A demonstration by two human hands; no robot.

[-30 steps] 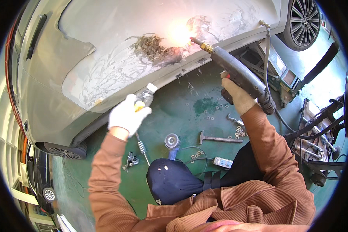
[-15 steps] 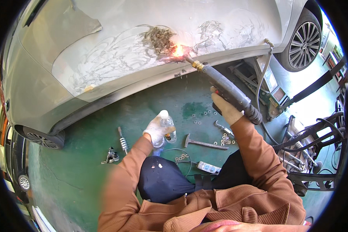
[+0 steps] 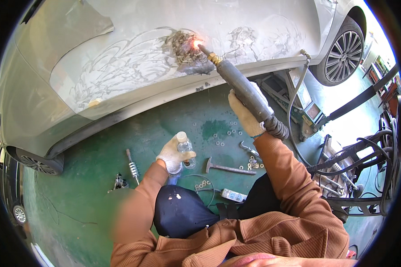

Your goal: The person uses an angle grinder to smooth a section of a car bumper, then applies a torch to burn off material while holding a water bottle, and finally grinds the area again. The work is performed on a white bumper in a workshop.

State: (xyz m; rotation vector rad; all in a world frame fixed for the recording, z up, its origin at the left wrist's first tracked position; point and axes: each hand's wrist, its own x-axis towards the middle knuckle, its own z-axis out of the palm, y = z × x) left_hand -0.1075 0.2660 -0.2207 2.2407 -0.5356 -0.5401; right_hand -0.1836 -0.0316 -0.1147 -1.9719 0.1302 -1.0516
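"Grey tool (image 3: 245, 91): position?"

"In my right hand (image 3: 245, 115). Gloved fingers grasp the rear half of the barrel; some are hidden behind it, so I cannot tell how each 1 bears."

"Long axis?"

"Slants up and left from my grip, away from the hose (image 3: 293, 104). The tip meets the dark patch (image 3: 177, 46) on the car panel (image 3: 165, 13), above the panel's lower edge, with a glow (image 3: 196, 43) there."

"Nearer hand?"

"Of 2, the right; the glow lies up and left of its fingers."

"Left hand (image 3: 171, 155)?"

"Also gloved, grasping 1 clear bottle (image 3: 186, 146), white cap (image 3: 181, 136) on, cap end toward the panel's lower edge. Well apart from the glow."

"Floor (image 3: 98, 178)?"

"1 hammer (image 3: 229, 168), near loose washers (image 3: 252, 164)."
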